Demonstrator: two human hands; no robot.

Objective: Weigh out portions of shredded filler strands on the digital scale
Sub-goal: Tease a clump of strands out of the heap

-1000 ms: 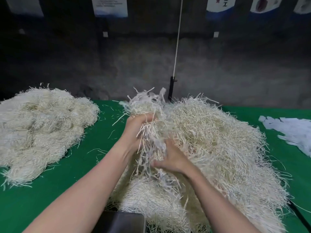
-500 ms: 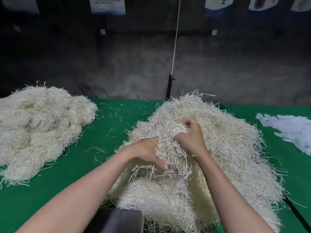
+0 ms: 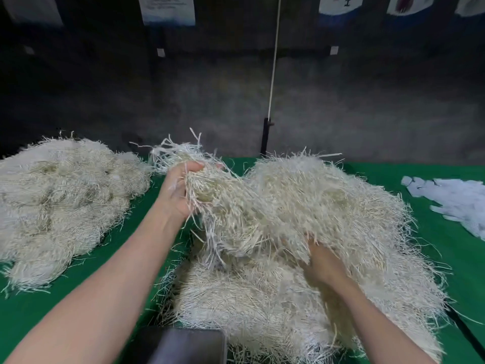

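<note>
- The green table (image 3: 443, 177) carried everything, with the main heap (image 3: 341, 206) of filler strands at its middle, where both my arms could reach.
- A second heap (image 3: 60, 200) lay well left of the main heap, kept apart, I judged, so the stock would not mix.
- Pale paper scraps (image 3: 451, 200) lay well right of the main heap.
- A dark slab (image 3: 183, 348), likely the digital scale, sat at the main heap's near edge, close for a short carry.
- The clump (image 3: 217, 187) rose from the main heap's upper left, its strands trailing into it.
- My left hand (image 3: 178, 195) curled tight round the clump to tear a portion free.
- My right hand (image 3: 322, 261) dug into the main heap's near side, probably to steady it. The fingers were buried, so I could not tell their grip.
</note>
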